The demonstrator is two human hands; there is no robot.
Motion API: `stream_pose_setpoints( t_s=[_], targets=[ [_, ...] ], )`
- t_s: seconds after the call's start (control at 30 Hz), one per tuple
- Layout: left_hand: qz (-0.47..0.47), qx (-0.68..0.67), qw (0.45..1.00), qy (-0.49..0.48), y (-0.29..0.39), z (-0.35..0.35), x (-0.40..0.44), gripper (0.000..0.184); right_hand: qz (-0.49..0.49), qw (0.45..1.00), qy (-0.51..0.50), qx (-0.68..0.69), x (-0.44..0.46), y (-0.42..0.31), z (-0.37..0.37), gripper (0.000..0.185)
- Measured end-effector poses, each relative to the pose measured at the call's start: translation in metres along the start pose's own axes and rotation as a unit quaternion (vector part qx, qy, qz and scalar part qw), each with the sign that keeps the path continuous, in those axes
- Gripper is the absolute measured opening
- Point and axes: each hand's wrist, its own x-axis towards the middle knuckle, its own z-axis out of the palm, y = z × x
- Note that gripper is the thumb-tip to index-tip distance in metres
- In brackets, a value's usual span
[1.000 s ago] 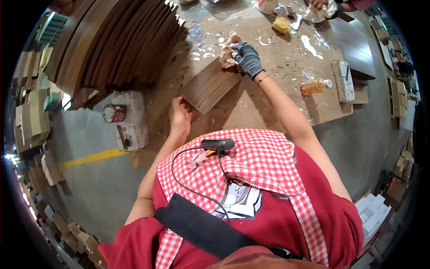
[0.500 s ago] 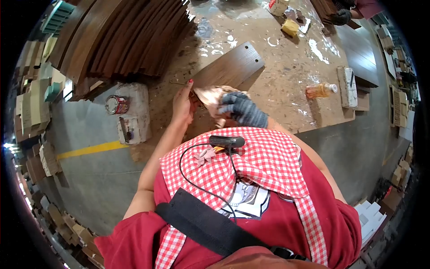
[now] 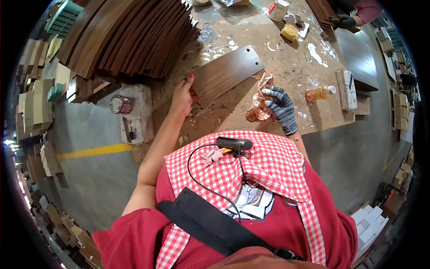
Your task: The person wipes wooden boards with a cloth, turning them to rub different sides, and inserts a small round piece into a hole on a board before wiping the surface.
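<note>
My left hand (image 3: pixel 182 97) is bare and grips the near left end of a brown wooden board (image 3: pixel 224 75). The board slants up to the right over the worktable (image 3: pixel 233 114), and two dark holes show at its far end. My right hand (image 3: pixel 282 109), in a grey striped glove, is closed on a crumpled, brown-stained cloth (image 3: pixel 260 102). The cloth hangs just right of the board's far end, below the corner with the holes.
Curved brown boards (image 3: pixel 130 40) are stacked at the left. A tin can (image 3: pixel 121 104) stands on a stained block beside the table. Rightward are a bottle of amber liquid (image 3: pixel 319 93), a whitish block (image 3: pixel 346 89) and a yellow sponge (image 3: pixel 289 32). A co-worker's gloved hand (image 3: pixel 342 21) is at the upper right.
My right hand wiped from the board's far end to its near end, then moved right, off the board, with the cloth. My left hand still holds the board, now with its holed end uncovered.
</note>
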Motion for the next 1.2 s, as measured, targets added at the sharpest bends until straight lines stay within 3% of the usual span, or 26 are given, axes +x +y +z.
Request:
stream_pose_setpoints(
  t_s=[0.17,0.27,0.37,0.57,0.67,0.77,0.87,0.97,1.0,1.1,1.2],
  targets=[
    [-0.019,0.005,1.0,-0.01,0.012,0.007,-0.009,0.056,-0.011,0.999,0.036,-0.035,-0.003,0.005,0.0,0.036],
    [0.004,0.037,0.998,0.044,0.016,0.019,-0.02,0.042,-0.018,0.997,0.053,-0.049,0.003,0.006,-0.002,0.036],
    [-0.018,0.044,0.998,0.036,0.019,0.021,-0.022,0.061,-0.021,0.996,0.067,-0.055,0.007,0.003,-0.006,0.035],
    [0.056,0.076,0.995,-0.044,0.014,0.01,-0.017,0.037,-0.025,0.995,0.092,-0.019,0.016,-0.001,-0.024,0.039],
    [0.078,0.09,0.992,-0.044,0.013,0.01,-0.019,0.033,-0.007,0.994,0.113,0.0,0.018,0.0,-0.028,0.036],
    [0.16,0.135,0.977,-0.042,0.012,0.017,-0.024,0.029,-0.014,0.989,0.143,0.015,0.019,0.0,-0.029,0.036],
    [0.232,0.234,0.936,-0.122,0.015,0.015,-0.034,0.032,-0.023,0.982,0.18,0.045,0.019,-0.001,-0.032,0.036],
    [0.423,0.382,0.796,-0.202,0.022,0.008,-0.042,0.04,-0.052,0.969,0.243,-0.012,0.019,0.007,-0.049,0.035],
    [0.463,0.432,0.746,-0.208,0.022,0.004,-0.04,0.045,-0.017,0.962,0.272,0.031,0.017,0.012,-0.056,0.035],
    [0.516,0.509,0.664,-0.182,0.023,0.004,-0.051,0.045,0.056,0.932,0.355,0.045,0.019,0.008,-0.071,0.035],
    [0.516,0.553,0.643,-0.119,0.018,-0.001,-0.059,0.06,0.058,0.918,0.387,0.059,0.021,0.016,-0.085,0.035]
  ],
)
